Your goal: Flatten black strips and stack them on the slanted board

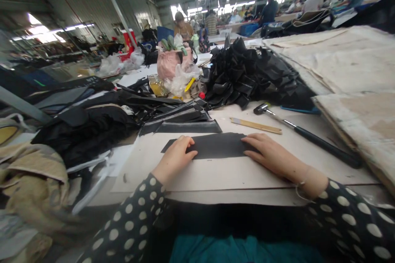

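A flat black strip of material (216, 146) lies on a white board (222, 174) in front of me. My left hand (175, 157) rests on the strip's left end, its fingers curled and pressed down on it. My right hand (271, 155) lies flat on the strip's right end with the fingers stretched out. Both sleeves are black with white dots.
A hammer (308, 133) with a black handle and a wooden ruler (255, 125) lie behind the strip. More black strips (182, 121) are stacked to the left, and a heap of folded black pieces (247, 76) sits behind. Beige sheets (348, 74) are stacked at right. Other people work in the distance.
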`<state>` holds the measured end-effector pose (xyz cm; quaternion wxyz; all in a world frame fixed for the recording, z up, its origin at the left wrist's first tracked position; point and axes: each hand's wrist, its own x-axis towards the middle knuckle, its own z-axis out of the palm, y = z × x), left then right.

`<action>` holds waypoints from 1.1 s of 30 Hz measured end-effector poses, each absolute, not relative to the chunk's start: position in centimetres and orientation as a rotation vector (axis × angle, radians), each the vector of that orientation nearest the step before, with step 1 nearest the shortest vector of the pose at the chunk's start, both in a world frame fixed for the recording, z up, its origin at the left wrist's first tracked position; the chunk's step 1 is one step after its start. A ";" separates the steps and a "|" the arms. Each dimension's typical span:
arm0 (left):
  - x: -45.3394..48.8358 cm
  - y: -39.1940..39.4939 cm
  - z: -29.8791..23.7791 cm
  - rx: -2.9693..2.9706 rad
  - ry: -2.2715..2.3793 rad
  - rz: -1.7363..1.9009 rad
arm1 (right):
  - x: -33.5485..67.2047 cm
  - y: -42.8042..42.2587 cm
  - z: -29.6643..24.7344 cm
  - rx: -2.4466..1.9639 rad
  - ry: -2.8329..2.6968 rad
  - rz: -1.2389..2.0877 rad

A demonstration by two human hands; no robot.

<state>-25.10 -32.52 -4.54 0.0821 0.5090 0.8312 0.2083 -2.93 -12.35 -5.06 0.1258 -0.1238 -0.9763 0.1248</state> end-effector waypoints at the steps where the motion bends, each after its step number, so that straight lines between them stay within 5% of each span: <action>1: -25.3 -32.4 -4.6 1.523 2.471 0.606 | -2.9 -12.3 -5.4 -0.384 -2.848 0.381; 8: -24.7 -32.1 -3.7 1.521 2.459 0.532 | -2.7 -12.3 -5.6 -0.402 -2.818 0.410; 16: -21.8 -35.8 -3.1 1.561 2.262 0.926 | -2.2 -12.1 -5.3 -0.290 -2.773 0.260; 26: -23.2 -35.8 -3.8 0.978 2.253 1.216 | 0.3 -11.1 -4.1 -0.830 -2.615 0.955; 33: -23.5 -33.4 -5.3 1.083 2.464 1.052 | -0.7 -11.4 -5.2 -0.978 -2.705 0.544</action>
